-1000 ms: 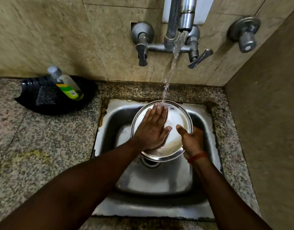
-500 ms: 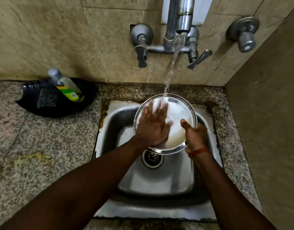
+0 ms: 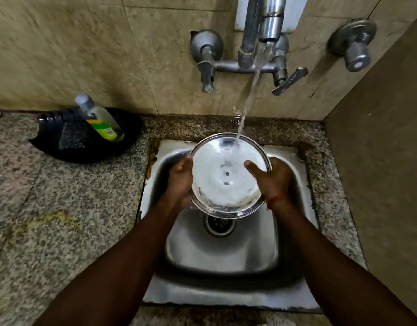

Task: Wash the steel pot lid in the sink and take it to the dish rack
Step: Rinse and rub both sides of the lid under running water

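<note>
rinse | steel pot lid (image 3: 226, 182) held over sink (image 3: 226, 255), under tap stream | left hand (image 3: 179, 180) left lid's face, both hands' fingers clamped on rim (right hand (image 3: 273, 180) unchanged) | scrubbing likely finished; rack trip pending

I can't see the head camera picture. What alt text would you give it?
Two bare hands, left hand and right hand, hold a round steel lid by its edges under water running from a wall tap, above a steel sink. On the stone counter to the left, a soap bottle lies in a black tray.
</note>
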